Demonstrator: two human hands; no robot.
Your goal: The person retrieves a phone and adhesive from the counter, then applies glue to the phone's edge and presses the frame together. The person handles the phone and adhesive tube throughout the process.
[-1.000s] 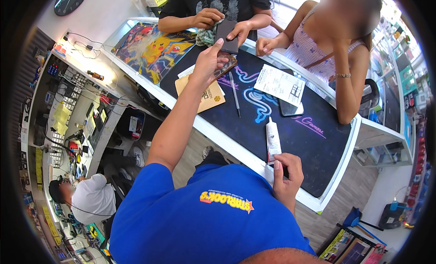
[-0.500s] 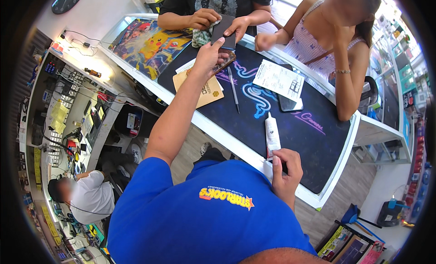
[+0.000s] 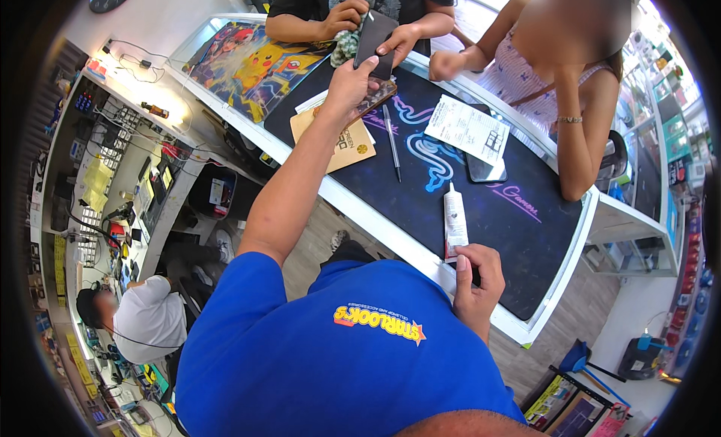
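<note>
My left hand (image 3: 350,93) reaches across the counter, closed on the lower end of a dark phone (image 3: 378,33), thumb on top. A person opposite holds the same phone, one hand (image 3: 403,41) at its side and the other (image 3: 345,18) with a green-and-white cloth (image 3: 345,49). Under my left fingers is a brown patterned phone case (image 3: 378,97); whether my fingers also grip it is partly hidden. My right hand (image 3: 479,281) rests at the counter's near edge, fingers curled and pinching the bottom end of a white tube (image 3: 454,220).
On the dark counter mat lie a pen (image 3: 392,145), a tan card envelope (image 3: 353,150), a printed paper (image 3: 467,129) and another phone (image 3: 488,166) partly under it. A second person (image 3: 582,129) leans on the far side. Behind me at left, someone in white (image 3: 154,320) sits at a workbench.
The dark phone has tipped up slightly, away from me, with my left hand still on its end. My right hand keeps its place at the tube. The whole view has shifted a little.
</note>
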